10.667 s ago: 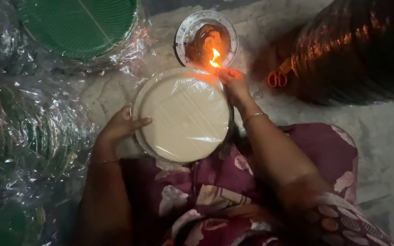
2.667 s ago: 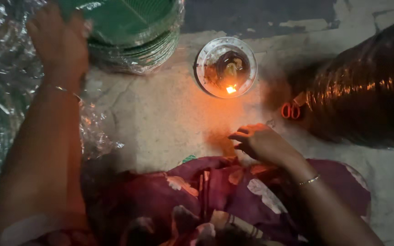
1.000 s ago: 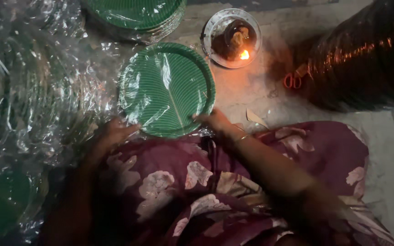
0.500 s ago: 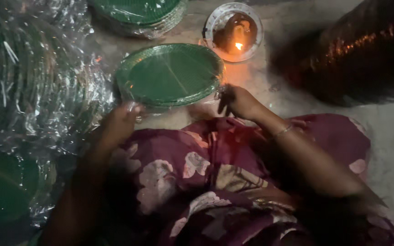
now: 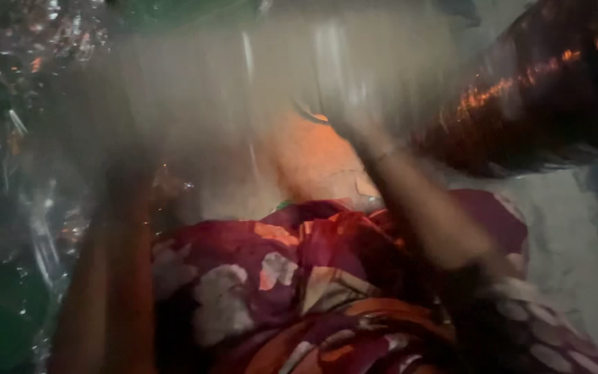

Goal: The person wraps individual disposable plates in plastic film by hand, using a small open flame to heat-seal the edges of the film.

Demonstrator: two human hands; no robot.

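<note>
The view is badly smeared by motion. A round plate (image 5: pixel 243 104) shows as a wide pale blur, raised and tilted between my hands with its light underside facing me. My left hand (image 5: pixel 115 180) is at its left edge and my right hand (image 5: pixel 354 121), a thin bangle on the wrist, is at its right edge. Both seem to grip the rim, though the fingers are too blurred to make out. Orange glow (image 5: pixel 309 156) from a small flame lights the floor under the plate. The flame's bowl is hidden.
Crinkled clear plastic wrap (image 5: pixel 8 138) with green plates inside fills the left side. More green (image 5: pixel 174 7) shows at the top edge. A dark shiny roll (image 5: pixel 541 90) lies at the upper right. My maroon floral lap (image 5: pixel 299 277) fills the foreground, with pale floor (image 5: pixel 569 228) to the right.
The green plate that lay flat in front of me has been lifted and turned over, so its pale underside shows. Both hands rose with it, and the view jerked.
</note>
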